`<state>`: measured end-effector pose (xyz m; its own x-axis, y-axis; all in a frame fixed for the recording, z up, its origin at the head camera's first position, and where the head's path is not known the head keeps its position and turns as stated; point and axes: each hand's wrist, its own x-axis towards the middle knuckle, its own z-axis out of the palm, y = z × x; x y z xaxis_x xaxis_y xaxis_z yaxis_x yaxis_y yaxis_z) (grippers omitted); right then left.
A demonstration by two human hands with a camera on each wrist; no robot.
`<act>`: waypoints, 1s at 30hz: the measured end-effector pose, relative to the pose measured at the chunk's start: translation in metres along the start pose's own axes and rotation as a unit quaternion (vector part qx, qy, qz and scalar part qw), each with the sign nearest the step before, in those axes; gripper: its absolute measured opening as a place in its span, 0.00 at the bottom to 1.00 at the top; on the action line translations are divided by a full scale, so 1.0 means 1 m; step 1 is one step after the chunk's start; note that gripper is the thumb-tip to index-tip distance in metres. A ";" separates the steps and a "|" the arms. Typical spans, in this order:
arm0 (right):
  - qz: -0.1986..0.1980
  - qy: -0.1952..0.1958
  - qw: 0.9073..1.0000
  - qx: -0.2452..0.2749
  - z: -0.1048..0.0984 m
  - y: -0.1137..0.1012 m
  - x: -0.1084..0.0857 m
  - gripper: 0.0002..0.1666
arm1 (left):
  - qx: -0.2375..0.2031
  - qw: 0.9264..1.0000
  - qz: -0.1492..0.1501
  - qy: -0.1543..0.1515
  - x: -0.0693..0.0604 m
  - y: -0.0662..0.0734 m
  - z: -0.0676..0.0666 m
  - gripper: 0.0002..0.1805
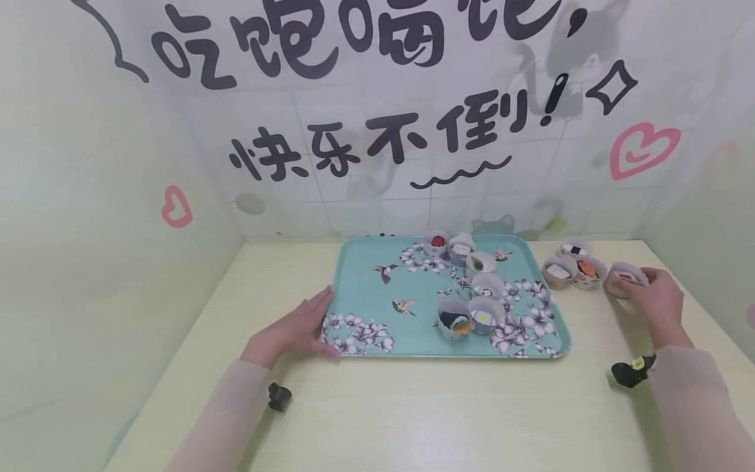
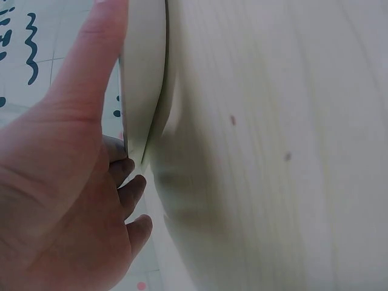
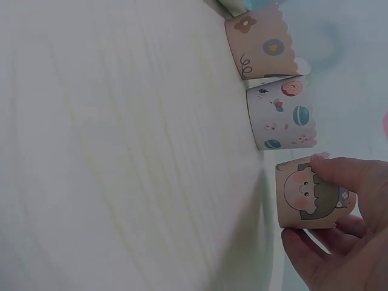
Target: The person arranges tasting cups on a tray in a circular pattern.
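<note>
On the right of the table, my right hand (image 1: pixel 657 298) pinches a paper baking cup (image 1: pixel 619 283) between thumb and fingers. In the right wrist view this cup (image 3: pixel 303 197) is brown with a cartoon face, and a small red-and-white piece shows inside it. Just left of it sit a few more cups, one holding an orange-topped piece (image 1: pixel 586 269). My left hand (image 1: pixel 301 328) touches the left edge of a turquoise tray (image 1: pixel 360 288), its fingers along the side and its thumb by the front corner. Nothing is gripped in it.
Several paper cups with sushi-like pieces stand on the tray's right half, among them one with a black-and-orange piece (image 1: pixel 454 321). Pale wood tabletop (image 1: pixel 413 413) lies in front of the tray. Behind it rises a printed white curtain (image 1: pixel 366 203).
</note>
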<state>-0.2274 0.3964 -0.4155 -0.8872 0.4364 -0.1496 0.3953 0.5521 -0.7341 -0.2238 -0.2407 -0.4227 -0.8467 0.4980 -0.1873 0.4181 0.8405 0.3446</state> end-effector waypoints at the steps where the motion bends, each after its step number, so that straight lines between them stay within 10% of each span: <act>1: -0.003 0.002 1.000 0.001 -0.001 0.000 -0.001 0.53 | 0.001 1.000 0.001 0.000 0.000 0.000 0.000 0.73; 30: -0.063 0.021 0.998 -0.007 -0.010 -0.031 -0.035 0.53 | 0.002 1.000 0.009 0.004 0.000 -0.001 0.001 0.74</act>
<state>-0.2061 0.3709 -0.3809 -0.9191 0.3931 -0.0283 0.2851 0.6135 -0.7364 -0.2238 -0.2411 -0.4234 -0.8420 0.5106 -0.1738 0.4343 0.8329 0.3431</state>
